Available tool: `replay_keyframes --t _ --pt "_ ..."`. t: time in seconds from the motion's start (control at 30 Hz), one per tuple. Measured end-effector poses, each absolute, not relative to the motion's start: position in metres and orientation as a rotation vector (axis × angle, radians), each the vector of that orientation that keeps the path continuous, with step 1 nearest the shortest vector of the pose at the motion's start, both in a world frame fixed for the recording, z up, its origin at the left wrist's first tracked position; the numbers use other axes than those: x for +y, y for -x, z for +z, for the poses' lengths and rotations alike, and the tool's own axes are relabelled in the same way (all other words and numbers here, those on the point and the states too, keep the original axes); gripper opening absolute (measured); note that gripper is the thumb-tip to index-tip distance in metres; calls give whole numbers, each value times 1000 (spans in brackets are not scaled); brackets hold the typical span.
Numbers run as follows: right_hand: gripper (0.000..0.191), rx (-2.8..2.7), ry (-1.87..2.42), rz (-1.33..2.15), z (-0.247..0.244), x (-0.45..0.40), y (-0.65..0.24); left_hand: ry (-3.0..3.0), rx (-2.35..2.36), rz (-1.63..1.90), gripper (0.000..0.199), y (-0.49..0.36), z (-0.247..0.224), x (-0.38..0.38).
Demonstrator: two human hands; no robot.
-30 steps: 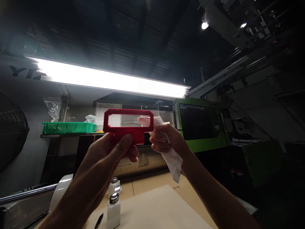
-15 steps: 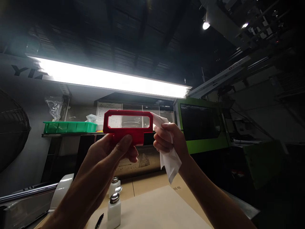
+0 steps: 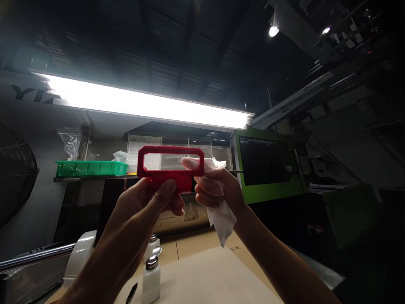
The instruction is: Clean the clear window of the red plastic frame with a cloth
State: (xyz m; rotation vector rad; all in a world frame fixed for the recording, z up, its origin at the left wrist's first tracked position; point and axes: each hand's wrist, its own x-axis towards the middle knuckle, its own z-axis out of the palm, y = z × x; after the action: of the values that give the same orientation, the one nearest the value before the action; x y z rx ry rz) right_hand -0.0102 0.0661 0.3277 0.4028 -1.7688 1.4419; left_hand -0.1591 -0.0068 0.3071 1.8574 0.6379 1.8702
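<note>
A red frame-shaped part [image 3: 171, 173] with a wide rectangular opening is held up under the lamp. My left hand [image 3: 153, 204] grips its lower tab between thumb and fingers. My right hand [image 3: 220, 183] holds a white cloth [image 3: 223, 217] at the part's right end. One cloth-covered finger of that hand shows through the right side of the opening, behind the frame. The cloth's loose end hangs below the fist.
Two white bottles with metal caps, the nearer one [image 3: 151, 283] upright, and a black pen [image 3: 131, 293] are on the bench [image 3: 202, 278]. Behind are a green tray [image 3: 91, 168] on a shelf, a bright tube lamp [image 3: 152, 103] and a green machine [image 3: 265, 192].
My right hand has moved left with the cloth, and a covered finger now reaches behind the opening. My left hand and the red part have barely moved.
</note>
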Motion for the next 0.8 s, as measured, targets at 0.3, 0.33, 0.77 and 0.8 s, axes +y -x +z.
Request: replay_keyframes --t 0.3,0.33,0.77,0.8 --pt "11 -1617 -406 1370 318 70 15 -1821 628 1871 17 161 304 -4" --pt "10 -1603 -402 1349 318 71 15 -1810 629 1874 16 161 304 -4" --pt "15 -1645 -450 1438 324 71 16 -1816 638 1867 15 160 302 -2" --pt "15 -1617 -459 1418 323 71 16 -1830 653 1877 15 161 303 -2"
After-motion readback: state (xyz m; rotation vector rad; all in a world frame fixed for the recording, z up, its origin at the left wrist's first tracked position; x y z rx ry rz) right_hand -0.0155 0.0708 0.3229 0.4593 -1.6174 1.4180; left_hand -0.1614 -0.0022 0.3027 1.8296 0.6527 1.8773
